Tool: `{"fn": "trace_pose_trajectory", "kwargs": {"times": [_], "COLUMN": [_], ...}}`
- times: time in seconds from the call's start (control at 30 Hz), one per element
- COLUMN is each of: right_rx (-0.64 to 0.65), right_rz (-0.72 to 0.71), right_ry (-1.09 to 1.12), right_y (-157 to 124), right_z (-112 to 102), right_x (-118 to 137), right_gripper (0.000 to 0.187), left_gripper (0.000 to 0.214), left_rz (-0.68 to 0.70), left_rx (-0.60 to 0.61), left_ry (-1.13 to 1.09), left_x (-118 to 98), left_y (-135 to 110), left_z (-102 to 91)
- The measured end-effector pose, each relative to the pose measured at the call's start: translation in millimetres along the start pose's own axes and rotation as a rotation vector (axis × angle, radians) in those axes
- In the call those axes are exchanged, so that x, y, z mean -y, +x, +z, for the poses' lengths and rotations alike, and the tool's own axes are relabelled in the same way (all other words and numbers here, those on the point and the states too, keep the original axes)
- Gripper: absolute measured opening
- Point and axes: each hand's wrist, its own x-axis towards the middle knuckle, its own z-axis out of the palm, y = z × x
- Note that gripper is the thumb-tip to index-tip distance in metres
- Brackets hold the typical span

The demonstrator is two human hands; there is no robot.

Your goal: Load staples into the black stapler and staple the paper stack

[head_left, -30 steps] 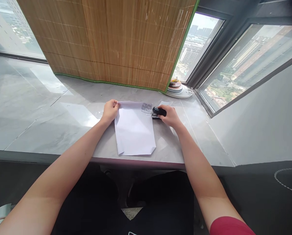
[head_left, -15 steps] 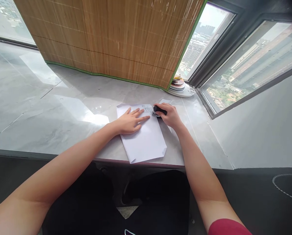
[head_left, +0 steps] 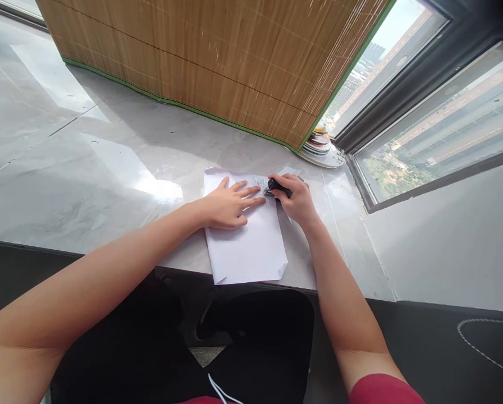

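Observation:
A sheet of white paper [head_left: 247,252] with its corners folded up lies on the grey counter, its near edge about at the counter's front. My left hand [head_left: 230,206] rests flat on it with the fingers spread. A cluster of small dark and silvery marks [head_left: 259,183] shows near the paper's top right, just past my fingertips. My right hand [head_left: 297,197] is closed round a black stapler [head_left: 280,187], whose front end sits over the paper's right edge by the marks. My fingers hide its rear part.
A bamboo blind [head_left: 209,62] with green edging hangs down to the far side of the counter [head_left: 120,219]. Stacked plates [head_left: 319,148] stand in the corner by the window [head_left: 437,123]. A clear flat piece [head_left: 291,170] lies behind my right hand.
My view has tilted and shifted slightly. Both hands keep almost the same places on the paper; the black stapler stays in my right hand at the paper's right edge.

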Motion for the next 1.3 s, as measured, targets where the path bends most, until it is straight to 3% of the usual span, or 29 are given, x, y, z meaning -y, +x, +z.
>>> {"fn": "trace_pose_trajectory", "kwargs": {"times": [0.6, 1.3], "right_rx": [0.002, 0.104], "right_rz": [0.016, 0.021], "right_ry": [-0.018, -0.250], "right_y": [-1, -4], "right_z": [3, 12], "right_x": [2, 16], "right_gripper": [0.037, 0.029], "left_gripper": [0.076, 0.078], "left_rz": [-0.012, -0.007], "left_rx": [0.006, 0.018], "left_ry": [0.006, 0.013], "left_x": [2, 3], "left_y": [0, 0], "left_z": [-2.0, -3.3]}}
